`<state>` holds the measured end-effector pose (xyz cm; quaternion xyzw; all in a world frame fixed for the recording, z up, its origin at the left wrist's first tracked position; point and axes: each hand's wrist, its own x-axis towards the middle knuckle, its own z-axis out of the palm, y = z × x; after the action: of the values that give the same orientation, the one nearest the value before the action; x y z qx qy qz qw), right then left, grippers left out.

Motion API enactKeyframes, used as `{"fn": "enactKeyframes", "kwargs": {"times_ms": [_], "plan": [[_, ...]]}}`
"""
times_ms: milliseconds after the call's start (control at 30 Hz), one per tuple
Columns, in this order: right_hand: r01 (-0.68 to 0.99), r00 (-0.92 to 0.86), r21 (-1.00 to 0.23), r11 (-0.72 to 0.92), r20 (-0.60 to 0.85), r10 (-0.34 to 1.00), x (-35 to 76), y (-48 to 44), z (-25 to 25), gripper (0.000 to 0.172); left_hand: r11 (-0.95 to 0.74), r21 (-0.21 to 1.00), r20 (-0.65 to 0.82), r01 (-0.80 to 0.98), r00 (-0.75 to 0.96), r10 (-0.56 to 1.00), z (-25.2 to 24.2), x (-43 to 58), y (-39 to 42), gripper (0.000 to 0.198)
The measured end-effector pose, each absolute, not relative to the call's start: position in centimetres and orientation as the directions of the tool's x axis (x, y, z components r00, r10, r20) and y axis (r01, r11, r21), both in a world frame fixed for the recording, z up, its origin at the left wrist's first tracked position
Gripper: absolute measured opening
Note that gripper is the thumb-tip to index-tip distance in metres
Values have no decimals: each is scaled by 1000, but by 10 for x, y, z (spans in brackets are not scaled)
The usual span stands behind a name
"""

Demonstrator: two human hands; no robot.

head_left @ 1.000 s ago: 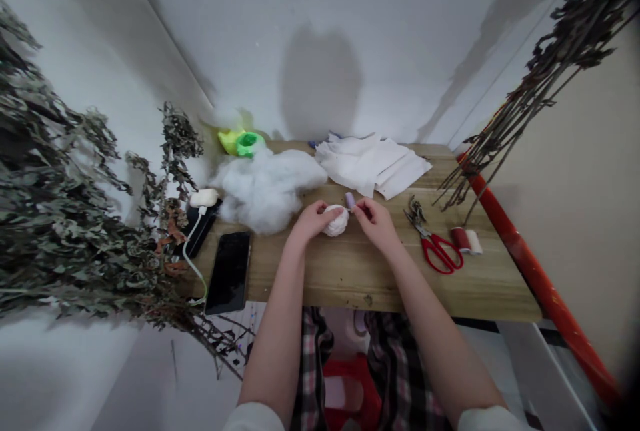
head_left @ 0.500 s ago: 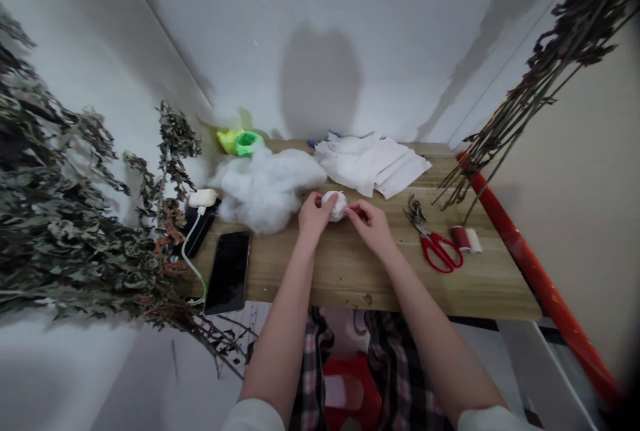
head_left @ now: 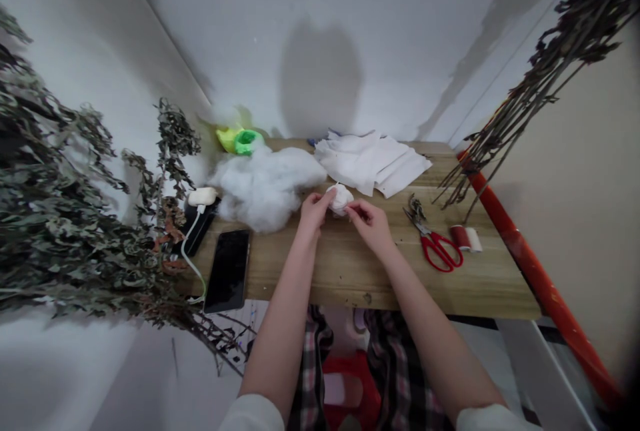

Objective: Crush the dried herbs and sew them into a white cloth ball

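A small round white cloth ball [head_left: 341, 199] is between my hands over the middle of the wooden table. My left hand [head_left: 316, 211] grips it from the left, thumb laid against its side. At its lower right edge, the fingertips of my right hand [head_left: 369, 221] are pinched together; whether they hold cloth or a thread is too small to make out. Just behind and to the left lies a loose heap of white stuffing [head_left: 270, 184]. White cloth pieces [head_left: 375, 161] are piled behind the ball to the right.
Red-handled scissors [head_left: 440, 251] lie at the right beside a red thread spool [head_left: 459, 237] and a white spool [head_left: 473, 240]. A phone [head_left: 227, 271] and a white charger [head_left: 202, 197] with cable are at the left. Dried plants [head_left: 90, 217] hang over the left side; more dried stems [head_left: 520, 117] lean at right.
The white ball has shifted slightly right and back and turned between my hands. My left thumb now lies lower on its side. My right hand stays at its right edge.
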<state>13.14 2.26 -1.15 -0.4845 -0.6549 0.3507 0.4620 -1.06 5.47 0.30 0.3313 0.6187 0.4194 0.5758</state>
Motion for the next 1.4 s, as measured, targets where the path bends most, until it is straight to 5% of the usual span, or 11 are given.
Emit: {"fn": "enactKeyframes", "kwargs": {"times_ms": [700,1067,1400], "plan": [[334,-84,-887,318,308,948,135,26,-16,20,393,901,-422,-185,-154,894,6,-9,54,36],[356,-175,-918,176,119,977,133,31,-28,23,495,819,-496,-290,75,865,2,-19,59,35],[360,-212,-913,191,120,970,142,45,-45,17,523,837,-458,-160,317,830,6,-37,57,39]]}}
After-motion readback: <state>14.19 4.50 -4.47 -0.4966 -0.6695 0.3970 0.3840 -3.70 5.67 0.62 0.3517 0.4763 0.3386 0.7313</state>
